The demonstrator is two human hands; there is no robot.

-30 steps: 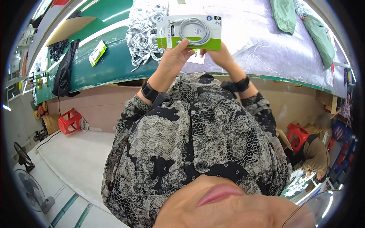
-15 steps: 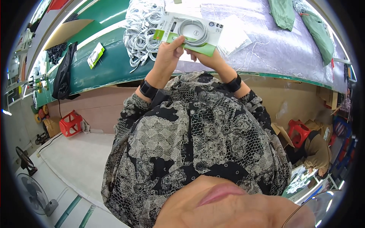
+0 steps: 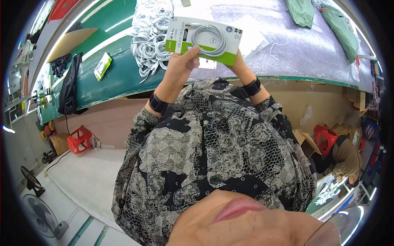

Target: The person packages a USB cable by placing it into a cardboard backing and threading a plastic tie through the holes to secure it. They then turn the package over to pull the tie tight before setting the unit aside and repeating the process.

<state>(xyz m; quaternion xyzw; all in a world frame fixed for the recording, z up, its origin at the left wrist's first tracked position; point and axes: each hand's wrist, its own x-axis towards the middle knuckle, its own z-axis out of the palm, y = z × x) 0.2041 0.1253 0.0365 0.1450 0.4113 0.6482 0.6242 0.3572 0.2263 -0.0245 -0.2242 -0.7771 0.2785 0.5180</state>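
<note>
Up over the table I hold a white and green retail card [image 3: 233, 43] with a coiled light-grey USB cable [image 3: 223, 40] on its front. My left hand [image 3: 182, 64] is closed on the card's lower left part, its thumb pressed on the front near the cable. Behind the card's lower right corner is my right hand [image 3: 239, 64]; the card hides its fingers. Just left of the card, a large heap of loose coiled white-grey cables [image 3: 151, 39] lies on the table. Farther left lies another carded cable [image 3: 102, 67].
The table has a green part [image 3: 117, 76] and a grey marbled part [image 3: 283, 49]. A white sheet or bag [image 3: 252, 37] lies right of the card. Green bags [image 3: 340, 35] rest at the far right, a black bag [image 3: 70, 88] at the left. Red stools [image 3: 80, 140] and a person [image 3: 347, 158] are lower down.
The card has tilted up to face me more fully. My right hand's fingers, partly seen below the card before, are now behind it. My left hand keeps its hold.
</note>
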